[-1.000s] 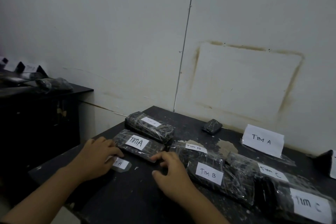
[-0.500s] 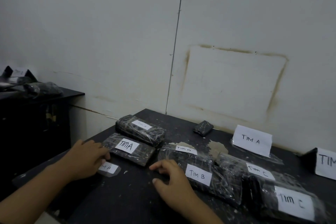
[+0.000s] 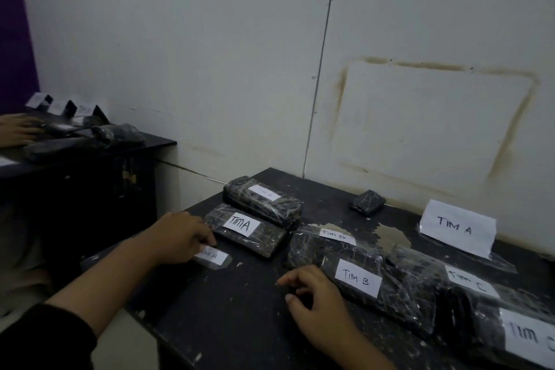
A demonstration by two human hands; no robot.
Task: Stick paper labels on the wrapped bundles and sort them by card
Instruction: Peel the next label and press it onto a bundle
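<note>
Several dark plastic-wrapped bundles lie on the black table (image 3: pixel 240 318). Two at the back left carry TIM A labels: one bundle (image 3: pixel 244 230) near my left hand and one bundle (image 3: pixel 262 201) behind it. Two TIM B bundles (image 3: pixel 357 282) lie in the middle, and TIM C bundles (image 3: pixel 468 282) lie at the right. My left hand (image 3: pixel 180 237) touches a loose taped TIM A label (image 3: pixel 214 257) lying flat on the table. My right hand (image 3: pixel 318 303) rests on the table with curled fingers, holding nothing, beside the front TIM B bundle.
A folded TIM A card (image 3: pixel 458 227) stands against the wall. A small wrapped piece (image 3: pixel 367 202) lies behind the bundles. On a black cabinet (image 3: pixel 90 165) at the left lie more bundles and cards, with another person's hand (image 3: pixel 18 129) on them.
The view has swung left, showing more of the cabinet and another hand. My left hand stays on the loose label; my right hand has drawn slightly back from the bundles.
</note>
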